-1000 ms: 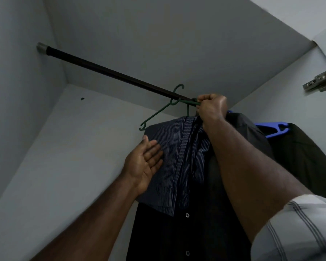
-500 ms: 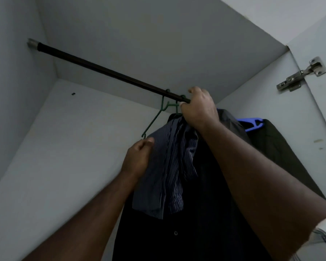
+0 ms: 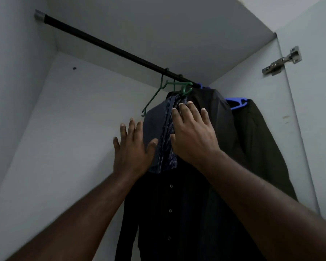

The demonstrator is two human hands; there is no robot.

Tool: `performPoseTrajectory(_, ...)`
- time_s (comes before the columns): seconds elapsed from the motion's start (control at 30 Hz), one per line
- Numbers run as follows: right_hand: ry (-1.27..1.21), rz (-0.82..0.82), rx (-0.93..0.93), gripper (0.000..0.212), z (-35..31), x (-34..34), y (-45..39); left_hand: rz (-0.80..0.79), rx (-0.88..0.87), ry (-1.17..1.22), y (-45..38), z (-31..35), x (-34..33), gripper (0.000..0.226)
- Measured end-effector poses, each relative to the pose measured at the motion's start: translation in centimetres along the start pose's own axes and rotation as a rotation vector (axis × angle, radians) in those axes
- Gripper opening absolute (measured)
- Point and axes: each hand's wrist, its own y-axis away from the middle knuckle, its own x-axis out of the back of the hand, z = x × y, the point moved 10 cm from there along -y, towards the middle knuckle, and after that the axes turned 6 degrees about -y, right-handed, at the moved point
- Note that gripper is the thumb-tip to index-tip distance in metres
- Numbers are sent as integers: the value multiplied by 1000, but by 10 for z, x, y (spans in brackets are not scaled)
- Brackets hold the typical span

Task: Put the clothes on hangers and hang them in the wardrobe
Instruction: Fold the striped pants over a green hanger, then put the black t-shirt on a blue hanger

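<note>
1. The striped shirt [image 3: 163,132] hung on the green hanger [image 3: 165,87], whose hook sat over the black rail [image 3: 105,47] near the wardrobe's right end. It was bunched narrow, not spread across the hanger arms.
2. The left end of the hanger poked out bare, so the cloth sat off-centre toward the right.
3. Left hand [image 3: 133,147]: fingers straight and spread, gripping nothing, thumb lying against the shirt's left edge.
4. Right hand [image 3: 194,132]: flat, fingers extended, pressed on the shirt's right side and partly on the dark jacket [image 3: 215,113] just beside it. No pinch visible.
5. A black buttoned garment [image 3: 169,210] hung below and behind the striped one; I couldn't tell which hanger carried it.
6. Further right, a second dark garment [image 3: 262,147] sat on a blue hanger [image 3: 236,103], near the door hinge [image 3: 281,60].
7. Handling read: thin woven cloth, light, fully limp, so it would slump wherever it wasn't supported and slide on smooth plastic.
8. The hanger looked thin and flexible; pulling the cloth sideways would likely tilt it or walk the hook along the rail.
9. Best hold, as I judged it: pinch at the shoulder seams or collar and draw the cloth out over each arm, steadying the hanger neck with the other hand.
10. Risk: tugging low on the hem would drag the shirt off the exposed left arm.
</note>
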Motion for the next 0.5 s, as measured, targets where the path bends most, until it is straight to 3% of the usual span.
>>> performPoseTrajectory(0.2,75,-61,16,75,7,43,48,5,-114,-61,45,57,27,78)
performPoseTrajectory(0.5,133,-124,21,73,70,156,150,-34,-222,13,129,204,72,77)
